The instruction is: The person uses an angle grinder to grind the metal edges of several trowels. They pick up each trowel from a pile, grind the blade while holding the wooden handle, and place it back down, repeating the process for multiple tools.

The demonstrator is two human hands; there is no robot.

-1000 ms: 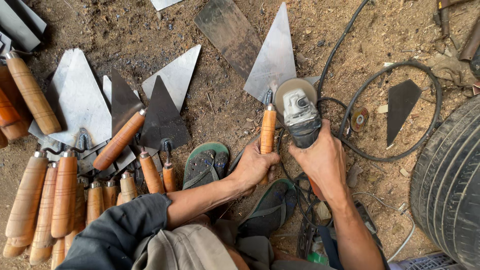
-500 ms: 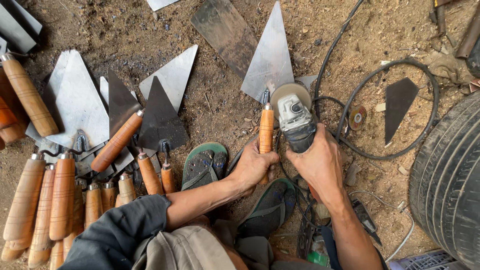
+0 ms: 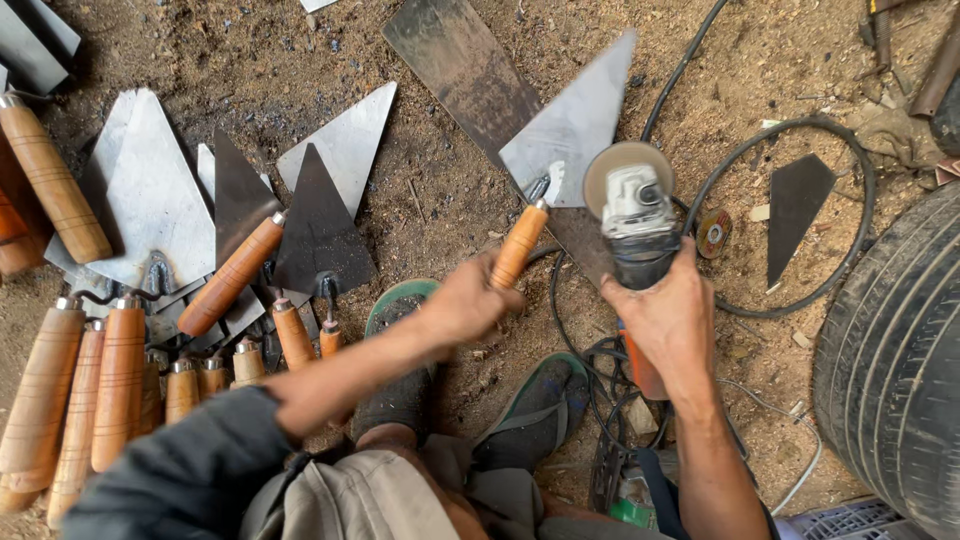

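Trowel [image 3: 570,160] lies on the dirt floor [image 3: 440,200], left hand [image 3: 468,300] grip clamped on its wooden handle, right hand [image 3: 668,315] grip clamped on angle grinder [image 3: 632,205], disc apparently at the blade's edge.

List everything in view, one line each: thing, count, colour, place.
trowel: one, shiny steel blade, orange wooden handle, centre, in left hand
angle grinder: one, grey, disc beside trowel blade, in right hand
pile of trowels: many, steel with wooden handles, left
dark metal plate: one, top centre
black triangle blade: one, right
cable: black, looped, right
tyre: one, black, right edge
sandals: two, green-edged, bottom centre
left hand: grips trowel handle
right hand: grips grinder body
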